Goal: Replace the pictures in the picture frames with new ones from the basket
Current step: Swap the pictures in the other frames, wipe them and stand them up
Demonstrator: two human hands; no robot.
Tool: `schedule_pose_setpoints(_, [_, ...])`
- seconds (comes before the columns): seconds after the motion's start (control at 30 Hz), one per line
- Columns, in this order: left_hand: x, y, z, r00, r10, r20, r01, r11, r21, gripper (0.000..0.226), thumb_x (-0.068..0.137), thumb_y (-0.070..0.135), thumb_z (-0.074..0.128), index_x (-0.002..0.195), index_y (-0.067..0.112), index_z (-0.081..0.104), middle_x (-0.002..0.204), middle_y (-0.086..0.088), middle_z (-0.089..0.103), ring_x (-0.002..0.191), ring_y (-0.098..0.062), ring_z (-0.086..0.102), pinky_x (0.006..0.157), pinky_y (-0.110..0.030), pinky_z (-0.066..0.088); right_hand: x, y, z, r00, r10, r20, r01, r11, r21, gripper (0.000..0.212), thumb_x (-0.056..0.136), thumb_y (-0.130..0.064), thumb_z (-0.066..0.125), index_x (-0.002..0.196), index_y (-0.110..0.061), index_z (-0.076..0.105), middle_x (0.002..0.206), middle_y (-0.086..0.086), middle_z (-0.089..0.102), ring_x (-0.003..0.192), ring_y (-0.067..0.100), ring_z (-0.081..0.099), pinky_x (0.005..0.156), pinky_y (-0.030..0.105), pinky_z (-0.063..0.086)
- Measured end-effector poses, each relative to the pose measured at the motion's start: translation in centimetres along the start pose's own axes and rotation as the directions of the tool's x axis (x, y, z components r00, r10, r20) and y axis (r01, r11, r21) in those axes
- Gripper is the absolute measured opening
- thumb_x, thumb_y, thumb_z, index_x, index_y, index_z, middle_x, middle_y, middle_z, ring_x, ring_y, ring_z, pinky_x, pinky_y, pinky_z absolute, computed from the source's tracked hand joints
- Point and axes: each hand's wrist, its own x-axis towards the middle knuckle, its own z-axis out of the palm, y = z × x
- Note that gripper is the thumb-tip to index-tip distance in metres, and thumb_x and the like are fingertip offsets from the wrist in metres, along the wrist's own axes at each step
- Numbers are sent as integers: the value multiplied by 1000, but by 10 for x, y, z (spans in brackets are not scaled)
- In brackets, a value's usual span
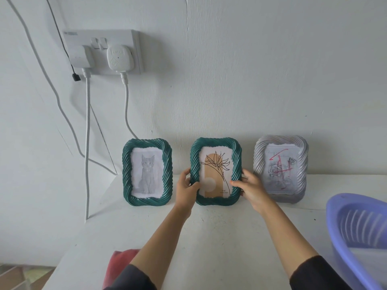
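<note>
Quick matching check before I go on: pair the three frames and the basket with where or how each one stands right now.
1. cat frame
2. flower frame
3. silver frame
4. basket

a. far right, at the table edge
b. held by left hand and right hand
c. leftmost, below the wall socket
d. against the wall, right of the held frame

Pairs: 1-c, 2-b, 3-d, 4-a

Soft, even, cool daylight, no glare. Faint shadows under frames (215, 171). Wide-angle bending at edges; basket (360, 233) corner slightly blurred.
</note>
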Motion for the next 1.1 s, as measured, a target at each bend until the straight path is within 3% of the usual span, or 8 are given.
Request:
schedule_pose_setpoints(0.27, [-4,2,1,1000,-6,-16,7,1000,10,47,87,-10,48,128,14,42,106,-14,60,86,-21,59,63,-23,51,-3,0,-4,1000,30,9,-29,998,-49,48,82,5,61,125,-12,50,95,0,65,89,14,61,83,34,52])
schedule_pose_setpoints(0.43, [-4,0,0,999,-26,-48,27,999,26,48,87,-9,48,129,12,42,109,-17,60,94,-28,58,71,-31,52,-6,0,-5,1000,24,6,-24,996,-86,53,82,5,61,131,-11,46,94,-1,66,89,12,61,93,41,49])
schedule_pose_setpoints(1.0, [-12,3,2,997,-34,-67,39,996,81,47,88,-11,47,130,10,42,108,-15,59,95,-27,57,75,-30,52,-11,0,-5,999,43,-17,-45,984,-172,60,83,-1,62,137,-14,40,104,3,63,101,19,58,95,37,47])
schedule_pose_setpoints(1.1, [-12,3,2,995,-29,-90,37,995,88,52,86,-10,50,132,11,41,114,-14,60,101,-29,59,84,-39,53,-13,0,-6,998,54,-9,-55,977,-205,57,83,-2,63,135,-14,43,105,4,63,101,20,59,93,34,48])
